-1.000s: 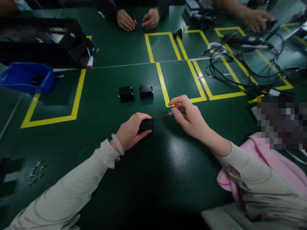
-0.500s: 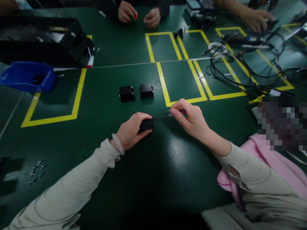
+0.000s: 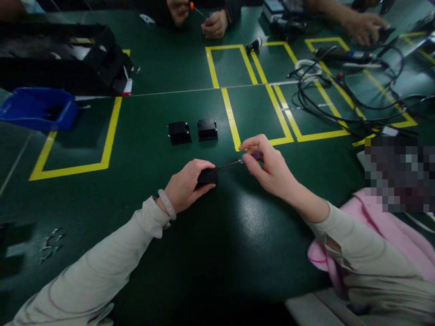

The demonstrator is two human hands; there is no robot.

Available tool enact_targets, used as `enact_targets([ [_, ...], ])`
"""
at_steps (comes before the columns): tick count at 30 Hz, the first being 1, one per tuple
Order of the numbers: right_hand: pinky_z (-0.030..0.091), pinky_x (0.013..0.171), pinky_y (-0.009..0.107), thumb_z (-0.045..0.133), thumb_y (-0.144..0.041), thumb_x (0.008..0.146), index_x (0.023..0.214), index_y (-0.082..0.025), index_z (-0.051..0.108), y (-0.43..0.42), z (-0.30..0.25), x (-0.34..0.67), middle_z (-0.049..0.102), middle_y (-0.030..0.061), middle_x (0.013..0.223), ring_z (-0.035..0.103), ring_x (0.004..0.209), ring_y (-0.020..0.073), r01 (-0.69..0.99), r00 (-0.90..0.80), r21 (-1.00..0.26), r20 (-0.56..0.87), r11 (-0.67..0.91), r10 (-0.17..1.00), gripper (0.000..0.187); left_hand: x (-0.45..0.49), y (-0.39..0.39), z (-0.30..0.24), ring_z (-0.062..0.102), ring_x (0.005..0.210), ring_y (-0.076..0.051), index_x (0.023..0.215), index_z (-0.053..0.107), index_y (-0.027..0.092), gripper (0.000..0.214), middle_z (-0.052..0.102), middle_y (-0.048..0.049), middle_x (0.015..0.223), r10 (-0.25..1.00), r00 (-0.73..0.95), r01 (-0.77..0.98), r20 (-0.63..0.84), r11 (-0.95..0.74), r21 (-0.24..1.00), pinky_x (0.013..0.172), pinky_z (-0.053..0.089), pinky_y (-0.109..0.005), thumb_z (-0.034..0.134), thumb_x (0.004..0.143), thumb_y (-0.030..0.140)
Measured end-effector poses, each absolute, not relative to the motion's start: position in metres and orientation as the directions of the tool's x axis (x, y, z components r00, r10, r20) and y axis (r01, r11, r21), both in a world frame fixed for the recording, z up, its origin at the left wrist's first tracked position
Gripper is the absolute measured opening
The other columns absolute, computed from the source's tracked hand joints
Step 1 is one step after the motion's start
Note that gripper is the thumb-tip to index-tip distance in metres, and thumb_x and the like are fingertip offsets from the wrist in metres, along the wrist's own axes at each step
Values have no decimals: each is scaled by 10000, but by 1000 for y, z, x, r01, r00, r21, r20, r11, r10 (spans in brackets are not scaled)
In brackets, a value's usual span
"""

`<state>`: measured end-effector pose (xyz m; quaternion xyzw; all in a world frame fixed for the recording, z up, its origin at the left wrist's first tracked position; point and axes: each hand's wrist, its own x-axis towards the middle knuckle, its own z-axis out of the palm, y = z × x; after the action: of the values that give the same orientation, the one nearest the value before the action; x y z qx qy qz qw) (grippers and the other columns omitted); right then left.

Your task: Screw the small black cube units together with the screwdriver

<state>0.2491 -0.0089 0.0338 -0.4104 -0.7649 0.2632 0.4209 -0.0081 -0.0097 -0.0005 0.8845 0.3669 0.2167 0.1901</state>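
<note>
My left hand point(image 3: 186, 186) grips a small black box point(image 3: 208, 177) on the green table, thumb and fingers around its sides. From the right, my right hand point(image 3: 268, 165) holds a screwdriver point(image 3: 255, 156) by its dark, partly see-through handle, with the index finger raised off it. The thin shaft runs left, and its tip meets the box's right side; the exact contact point is too small to make out. Two similar black boxes, one at the left point(image 3: 179, 132) and one at the right point(image 3: 207, 129), stand just beyond my hands with small shiny screws at their sides.
Loose screws point(image 3: 50, 244) lie at the lower left. A blue bin point(image 3: 41, 108) and a long black rack point(image 3: 61, 59) stand at the left. Cables point(image 3: 306, 104) coil at the right, near pink cloth point(image 3: 384, 226). Across the table, another person's hands point(image 3: 215, 25) hold an orange-handled screwdriver.
My right index finger has lifted from the screwdriver handle, while the tool and the box stay in place. The person opposite has raised one hand, showing the screwdriver's shaft.
</note>
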Motion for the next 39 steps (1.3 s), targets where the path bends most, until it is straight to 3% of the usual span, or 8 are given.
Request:
enact_targets([
  [5, 372, 551, 215, 522, -276, 993, 897, -203, 532, -9, 34, 248, 515, -69, 659, 488, 522, 58, 419, -308, -738, 432, 529, 848, 121, -8, -10, -1, 607, 1124, -228, 1269, 445, 191, 401, 591, -86, 1205, 725, 638, 559, 260, -668, 491, 977, 541, -396, 644, 925, 249],
  [10, 430, 614, 227, 507, -194, 963, 1045, -201, 526, -9, 32, 248, 556, -28, 824, 552, 622, 74, 419, -280, -745, 438, 519, 854, 85, -8, -10, 0, 610, 1124, -228, 1268, 445, 193, 398, 591, -84, 1199, 725, 637, 561, 263, -670, 487, 977, 544, -395, 643, 926, 247],
  [15, 377, 549, 221, 539, -258, 972, 903, -206, 533, -8, 32, 249, 516, -65, 667, 494, 531, 65, 432, -303, -729, 437, 531, 847, 86, -8, -10, 0, 609, 1118, -230, 1267, 447, 191, 397, 591, -87, 1199, 725, 635, 559, 266, -669, 489, 968, 548, -403, 644, 927, 249],
  [20, 420, 594, 224, 516, -180, 955, 1033, -187, 544, -9, 33, 249, 567, -36, 775, 553, 599, 71, 429, -293, -736, 434, 523, 852, 83, -8, -10, -1, 611, 1116, -235, 1271, 444, 200, 404, 592, -87, 1200, 730, 634, 563, 255, -663, 494, 957, 552, -412, 646, 925, 255],
  [25, 365, 534, 215, 541, -250, 979, 874, -195, 546, -8, 34, 249, 513, -73, 641, 478, 499, 49, 436, -316, -724, 433, 534, 844, 119, -8, -10, 0, 608, 1119, -233, 1269, 449, 194, 387, 593, -90, 1199, 723, 639, 551, 262, -668, 500, 960, 548, -414, 632, 935, 262],
  [30, 402, 577, 221, 512, -194, 974, 1026, -188, 546, -7, 32, 250, 580, -41, 773, 523, 566, 56, 406, -308, -753, 421, 518, 853, 63, -9, -9, 0, 597, 1131, -228, 1242, 479, 185, 333, 596, -91, 1193, 697, 663, 530, 274, -695, 485, 991, 532, -416, 618, 947, 252],
  [34, 378, 550, 216, 536, -262, 984, 904, -198, 545, -7, 31, 250, 548, -60, 689, 498, 526, 51, 416, -317, -737, 432, 533, 844, 103, -9, -8, -1, 597, 1124, -225, 1233, 489, 180, 321, 598, -91, 1184, 689, 666, 524, 285, -705, 479, 987, 532, -406, 618, 947, 245],
  [39, 417, 591, 231, 496, -186, 963, 1026, -200, 536, -9, 34, 249, 541, -49, 739, 525, 569, 70, 423, -299, -745, 422, 515, 856, 76, -9, -8, -1, 602, 1130, -228, 1232, 481, 188, 331, 596, -88, 1191, 699, 660, 530, 277, -693, 489, 992, 533, -411, 626, 941, 252],
])
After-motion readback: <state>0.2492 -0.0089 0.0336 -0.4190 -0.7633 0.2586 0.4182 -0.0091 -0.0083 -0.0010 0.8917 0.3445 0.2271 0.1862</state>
